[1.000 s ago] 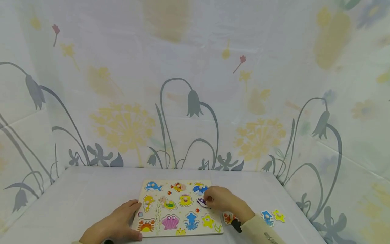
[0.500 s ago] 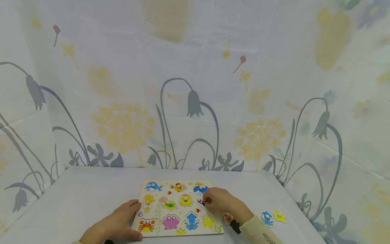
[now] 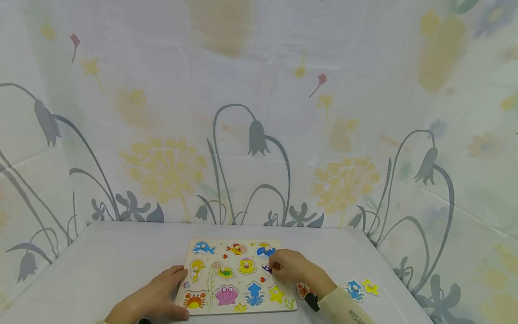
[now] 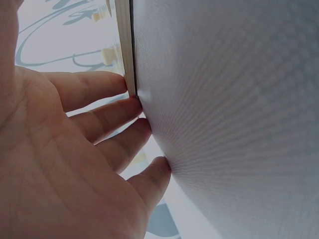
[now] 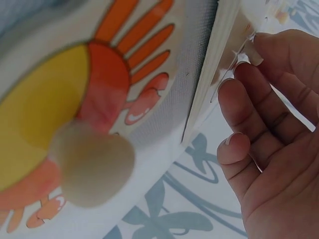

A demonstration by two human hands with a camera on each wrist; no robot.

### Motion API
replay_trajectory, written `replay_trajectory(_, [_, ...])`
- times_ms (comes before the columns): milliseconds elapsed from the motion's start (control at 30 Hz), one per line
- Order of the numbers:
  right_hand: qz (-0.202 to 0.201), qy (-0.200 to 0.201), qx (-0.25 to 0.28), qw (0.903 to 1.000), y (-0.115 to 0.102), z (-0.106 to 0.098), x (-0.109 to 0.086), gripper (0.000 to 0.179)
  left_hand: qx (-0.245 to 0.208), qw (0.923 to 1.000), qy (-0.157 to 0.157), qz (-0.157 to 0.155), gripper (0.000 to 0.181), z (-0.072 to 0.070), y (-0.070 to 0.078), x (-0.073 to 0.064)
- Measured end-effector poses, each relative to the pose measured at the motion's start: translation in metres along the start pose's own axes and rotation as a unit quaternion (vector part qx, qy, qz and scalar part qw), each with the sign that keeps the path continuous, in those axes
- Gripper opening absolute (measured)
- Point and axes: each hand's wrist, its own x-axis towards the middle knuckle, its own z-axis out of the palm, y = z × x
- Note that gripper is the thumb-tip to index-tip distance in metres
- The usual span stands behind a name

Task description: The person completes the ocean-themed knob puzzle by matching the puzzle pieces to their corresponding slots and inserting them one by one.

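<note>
A wooden puzzle board (image 3: 232,280) with sea-animal pictures lies on the table. My right hand (image 3: 292,266) is over its right side, thumb and forefinger pinching the small knob (image 5: 253,54) of a purple sea-animal puzzle piece (image 3: 266,269). The hand covers most of that piece, and its tail end shows at the slot. My left hand (image 3: 161,293) rests against the board's left edge, fingers extended and thumb at the front corner. In the left wrist view, the fingertips (image 4: 130,104) touch the board's edge and the table.
Right of the board, a crab piece (image 3: 301,289) lies partly behind my right wrist. Farther right are a blue squid piece (image 3: 354,290) and a yellow starfish piece (image 3: 370,286). Several knobbed pieces, such as the octopus (image 3: 246,266), sit in the board. A flowered cloth (image 3: 259,180) hangs behind the table.
My right hand has shifted slightly left and down with the purple piece, which now shows less beside the fingers. My left hand and the board have stayed in place.
</note>
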Motion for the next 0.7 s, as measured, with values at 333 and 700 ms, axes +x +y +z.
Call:
replay_trajectory(333, [-0.008, 0.011, 0.005, 0.9999, 0.0035, 0.0006, 0.0009, 0.004, -0.006, 0.9999, 0.004, -0.008, 0.105, -0.0007, 0.0023, 0.0002])
replay_trajectory(700, [-0.01, 0.021, -0.001, 0.9997, 0.0075, 0.0053, 0.0043, 0.005, -0.014, 0.9993, 0.011, -0.033, 0.1, -0.0001, 0.0066, 0.0002])
